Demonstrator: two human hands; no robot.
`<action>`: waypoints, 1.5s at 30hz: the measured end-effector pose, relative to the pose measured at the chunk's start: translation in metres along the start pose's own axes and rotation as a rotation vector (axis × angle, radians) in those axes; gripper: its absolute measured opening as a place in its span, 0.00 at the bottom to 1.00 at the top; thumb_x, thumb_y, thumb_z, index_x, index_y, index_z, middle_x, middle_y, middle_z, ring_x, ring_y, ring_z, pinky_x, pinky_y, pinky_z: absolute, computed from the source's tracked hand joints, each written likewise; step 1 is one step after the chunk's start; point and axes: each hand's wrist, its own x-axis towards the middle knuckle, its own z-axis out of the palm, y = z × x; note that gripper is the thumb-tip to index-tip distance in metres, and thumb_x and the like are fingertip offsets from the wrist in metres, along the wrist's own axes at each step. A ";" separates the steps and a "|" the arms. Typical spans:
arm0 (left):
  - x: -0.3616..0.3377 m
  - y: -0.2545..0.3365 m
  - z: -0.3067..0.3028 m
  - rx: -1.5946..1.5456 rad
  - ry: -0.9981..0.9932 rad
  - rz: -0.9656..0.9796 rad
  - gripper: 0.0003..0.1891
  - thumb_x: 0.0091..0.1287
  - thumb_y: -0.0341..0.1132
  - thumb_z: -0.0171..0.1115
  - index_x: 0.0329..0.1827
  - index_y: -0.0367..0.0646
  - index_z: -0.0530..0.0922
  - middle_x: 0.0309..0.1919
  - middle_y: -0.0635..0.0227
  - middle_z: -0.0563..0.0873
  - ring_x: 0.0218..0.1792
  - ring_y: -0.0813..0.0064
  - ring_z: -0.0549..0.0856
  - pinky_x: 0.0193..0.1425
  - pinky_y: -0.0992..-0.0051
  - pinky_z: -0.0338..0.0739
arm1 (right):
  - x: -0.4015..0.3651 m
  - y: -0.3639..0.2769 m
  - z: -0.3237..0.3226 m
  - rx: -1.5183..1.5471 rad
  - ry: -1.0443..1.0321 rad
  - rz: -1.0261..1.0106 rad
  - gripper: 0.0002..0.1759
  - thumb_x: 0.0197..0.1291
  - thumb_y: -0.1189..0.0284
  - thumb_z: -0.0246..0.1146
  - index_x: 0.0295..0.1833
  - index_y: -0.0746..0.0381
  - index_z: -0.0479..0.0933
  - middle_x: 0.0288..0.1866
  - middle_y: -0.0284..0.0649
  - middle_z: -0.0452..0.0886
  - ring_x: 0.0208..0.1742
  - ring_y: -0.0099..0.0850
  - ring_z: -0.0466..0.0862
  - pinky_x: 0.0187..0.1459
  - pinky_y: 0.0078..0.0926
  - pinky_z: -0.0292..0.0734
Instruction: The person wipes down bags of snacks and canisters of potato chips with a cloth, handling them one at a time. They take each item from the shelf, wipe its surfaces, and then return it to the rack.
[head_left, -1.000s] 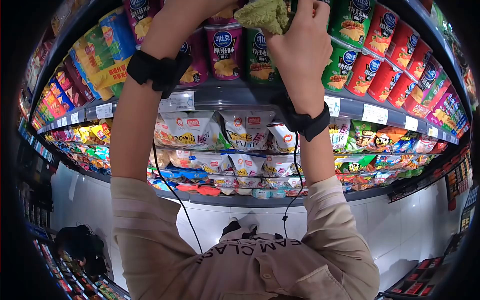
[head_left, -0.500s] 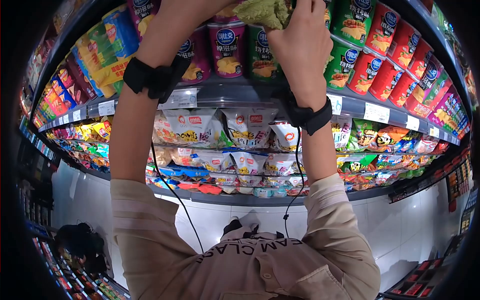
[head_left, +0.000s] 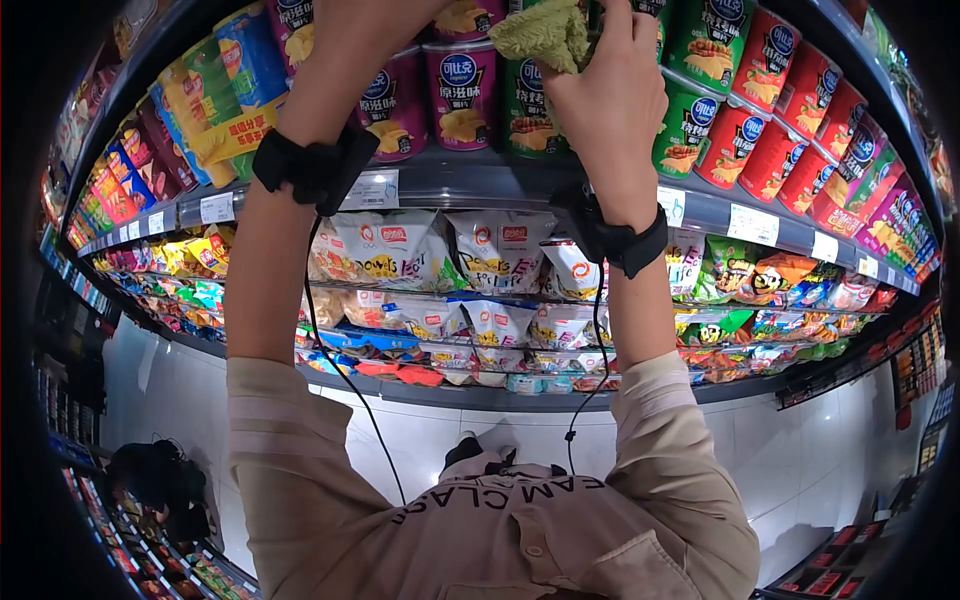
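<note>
My right hand (head_left: 615,85) is closed on a crumpled green cloth (head_left: 540,36), in front of the upper shelf's canned chips. The cloth hangs over the top of a green chip can (head_left: 528,110). Beside it stands a purple chip can (head_left: 459,95), between my two hands. My left hand (head_left: 395,15) reaches up to the top edge of the view, where its fingers are cut off. It is nearest to the purple cans at the left, and I cannot see what it touches. Both wrists wear black straps with cables.
The dark shelf edge (head_left: 480,182) carries price tags. Below it hang white chip bags (head_left: 497,250) in rows. Red cans (head_left: 765,60) stand at the right, and yellow-banded can packs (head_left: 225,140) at the left. A person (head_left: 160,490) is low at the far left.
The green cloth has shifted slightly to the right and its folds have changed in my right hand. My left forearm has moved a little to the right.
</note>
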 end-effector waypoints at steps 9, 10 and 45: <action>-0.015 0.014 -0.011 -0.240 0.380 0.235 0.25 0.37 0.26 0.73 0.37 0.41 0.67 0.35 0.58 0.73 0.38 0.59 0.74 0.46 0.67 0.69 | -0.020 0.040 0.005 0.103 0.146 -0.143 0.33 0.38 0.71 0.73 0.54 0.61 0.69 0.43 0.45 0.72 0.42 0.43 0.78 0.37 0.36 0.76; -0.020 0.009 -0.013 -0.312 0.414 0.231 0.22 0.42 0.27 0.71 0.38 0.41 0.69 0.36 0.59 0.73 0.39 0.61 0.74 0.47 0.67 0.69 | -0.027 0.040 -0.001 0.169 0.148 -0.118 0.30 0.42 0.73 0.72 0.53 0.61 0.70 0.43 0.43 0.74 0.42 0.40 0.78 0.41 0.33 0.74; -0.332 0.167 -0.147 -1.540 -0.582 -1.547 0.48 0.40 0.36 0.77 0.65 0.43 0.55 0.53 0.62 0.73 0.58 0.67 0.74 0.60 0.69 0.70 | -0.318 0.038 -0.058 1.341 -0.686 0.629 0.06 0.59 0.78 0.60 0.41 0.63 0.72 0.35 0.38 0.75 0.36 0.27 0.74 0.45 0.25 0.69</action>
